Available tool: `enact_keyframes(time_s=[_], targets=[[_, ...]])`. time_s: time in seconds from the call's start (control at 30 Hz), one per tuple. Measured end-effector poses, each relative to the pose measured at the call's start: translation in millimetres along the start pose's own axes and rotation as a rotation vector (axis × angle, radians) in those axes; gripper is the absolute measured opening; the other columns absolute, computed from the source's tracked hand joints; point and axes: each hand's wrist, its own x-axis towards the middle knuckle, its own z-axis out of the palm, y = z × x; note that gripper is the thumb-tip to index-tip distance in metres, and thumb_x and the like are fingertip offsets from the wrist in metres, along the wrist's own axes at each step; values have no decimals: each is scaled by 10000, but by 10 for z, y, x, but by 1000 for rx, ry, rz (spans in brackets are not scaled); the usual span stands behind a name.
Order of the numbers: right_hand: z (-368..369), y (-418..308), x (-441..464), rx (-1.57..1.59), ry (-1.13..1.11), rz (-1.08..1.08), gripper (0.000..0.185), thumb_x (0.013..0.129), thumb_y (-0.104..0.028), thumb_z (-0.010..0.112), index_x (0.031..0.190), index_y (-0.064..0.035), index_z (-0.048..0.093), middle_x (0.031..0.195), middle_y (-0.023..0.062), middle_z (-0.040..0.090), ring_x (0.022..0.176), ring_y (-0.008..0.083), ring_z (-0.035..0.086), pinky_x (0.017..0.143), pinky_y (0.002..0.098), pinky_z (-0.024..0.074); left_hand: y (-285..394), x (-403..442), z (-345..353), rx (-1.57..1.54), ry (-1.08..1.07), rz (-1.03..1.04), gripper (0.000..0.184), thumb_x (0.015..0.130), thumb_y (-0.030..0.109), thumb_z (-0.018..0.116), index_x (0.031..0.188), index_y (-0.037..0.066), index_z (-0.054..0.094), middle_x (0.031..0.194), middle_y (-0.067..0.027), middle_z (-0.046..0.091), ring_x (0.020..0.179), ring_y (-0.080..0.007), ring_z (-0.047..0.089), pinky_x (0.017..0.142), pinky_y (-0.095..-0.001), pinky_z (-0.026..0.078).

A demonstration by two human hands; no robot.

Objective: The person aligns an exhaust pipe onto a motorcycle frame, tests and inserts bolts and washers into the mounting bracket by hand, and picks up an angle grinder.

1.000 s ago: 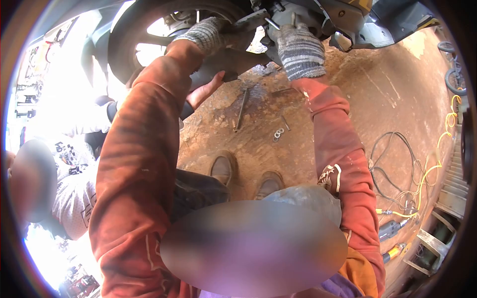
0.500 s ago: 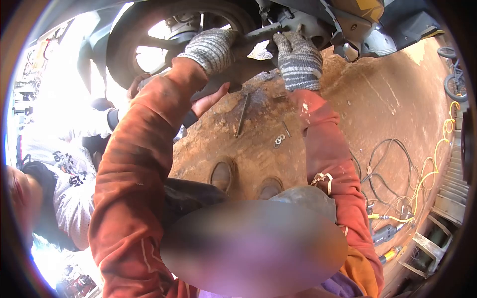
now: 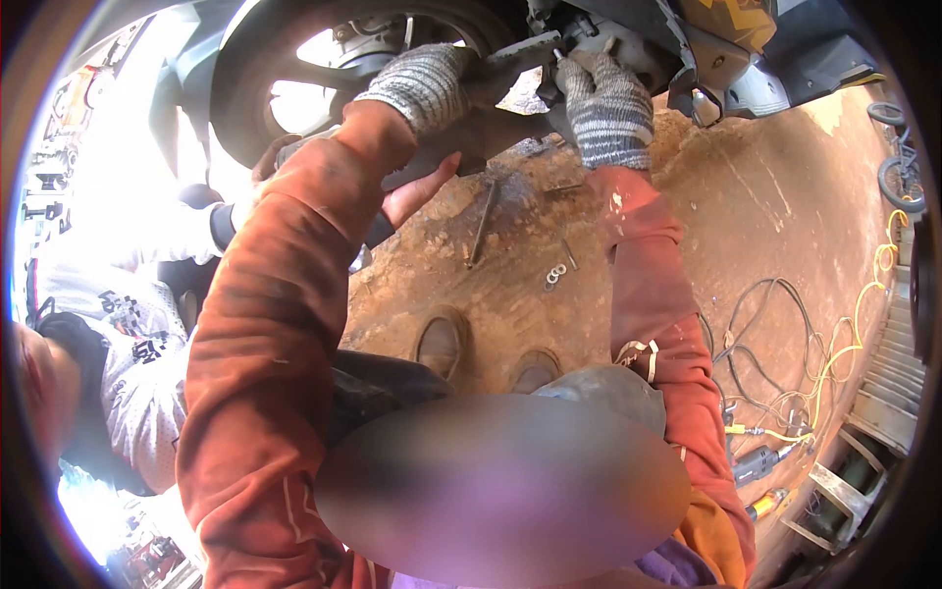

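My left hand (image 3: 422,88), in a grey-and-white striped knit glove, is closed around a dark metal arm (image 3: 525,54) beside a spoked motorbike wheel (image 3: 245,93). The wrapped fingers are mostly hidden behind the glove's back. My right hand (image 3: 610,116), gloved alike, is raised at the arm's right end, under the vehicle body. Its fingers are bent close to a small metal pin-like tip (image 3: 558,56); what they hold is too small to make out. Another person's bare hand (image 3: 422,191) supports a dark panel (image 3: 461,142) from below, under my left wrist.
A person in a white patterned shirt (image 3: 147,393) is close on my left. On the brown floor lie a long metal rod (image 3: 481,224), several washers (image 3: 555,276) and a thin pin (image 3: 570,255). Cables (image 3: 775,334), a grey power tool (image 3: 756,465) and a metal frame (image 3: 834,501) are at right.
My right hand has shifted slightly right, and the metal arm's end now shows more clearly beside it. My left hand stays on the arm, a little further right in view.
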Motion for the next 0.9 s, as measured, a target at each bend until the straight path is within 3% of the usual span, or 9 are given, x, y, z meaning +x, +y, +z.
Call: enact_keyframes(time_s=[0.1, 0.27, 0.33, 0.4, 0.5, 0.63, 0.7, 0.77, 0.9], targets=[[-85, 11, 22, -4, -20, 33, 356, 833, -411, 678, 997, -98, 709, 976, 182, 679, 926, 358, 632, 832, 429, 486, -6, 29, 2, -18, 3, -2, 440, 842, 409, 645, 1121, 69, 661, 1049, -191, 669, 1024, -358, 622, 888, -426, 476], [-61, -6, 47, -36, -13, 42, 399, 836, -457, 657, 1013, -103, 709, 971, 187, 677, 925, 366, 629, 819, 434, 487, -47, 56, -10, -54, 17, -14, 453, 838, 415, 645, 1128, 68, 660, 1064, -194, 667, 1037, -359, 617, 899, -426, 472], [-15, -29, 60, -52, -25, 71, 425, 887, -505, 552, 1034, -127, 679, 935, 200, 664, 891, 382, 625, 783, 482, 483, -93, 60, 17, -96, 34, -31, 458, 837, 418, 645, 1131, 67, 660, 1070, -195, 665, 1043, -360, 615, 903, -425, 471], [-22, -100, 59, -90, -26, 102, 423, 877, -496, 573, 1042, -125, 691, 963, 191, 670, 909, 380, 626, 802, 470, 485, -96, 66, -1, -163, 33, -34, 472, 830, 431, 652, 1138, 73, 659, 1070, -194, 667, 1044, -357, 615, 905, -422, 471], [-51, -224, 158, -138, -57, 154, 426, 876, -493, 575, 1056, -126, 696, 989, 183, 674, 923, 380, 628, 818, 465, 487, -36, 145, -53, 31, -53, 58, 486, 815, 439, 665, 1130, 70, 664, 1070, -193, 668, 1042, -348, 622, 906, -411, 473], [-16, -248, 166, -178, -26, 139, 425, 892, -500, 536, 1062, -140, 683, 984, 185, 671, 915, 386, 626, 806, 475, 487, 111, 342, 66, -29, -85, 64, 461, 830, 408, 686, 1107, 40, 665, 1038, -165, 685, 1008, -278, 641, 879, -369, 486], [-14, -220, 184, -184, -114, 117, 413, 881, -483, 559, 1081, -145, 684, 990, 170, 677, 929, 379, 626, 824, 469, 486, 169, 410, 14, -58, -65, 69, 457, 833, 403, 682, 1109, 38, 663, 1040, -165, 684, 1008, -277, 641, 881, -368, 486], [29, -213, 183, -127, -19, 122, 430, 860, -502, 581, 1075, -147, 696, 1013, 165, 677, 950, 380, 622, 844, 463, 484, 198, 474, -5, -111, -37, 64, 454, 836, 397, 679, 1111, 36, 661, 1041, -164, 683, 1008, -275, 641, 883, -368, 486], [-59, -302, 195, -203, -59, 118, 444, 839, -514, 605, 1063, -144, 705, 1029, 157, 677, 965, 378, 621, 868, 454, 480, 177, 574, -57, -199, 2, 57, 447, 841, 385, 672, 1114, 32, 658, 1044, -162, 682, 1009, -272, 641, 887, -366, 487]])
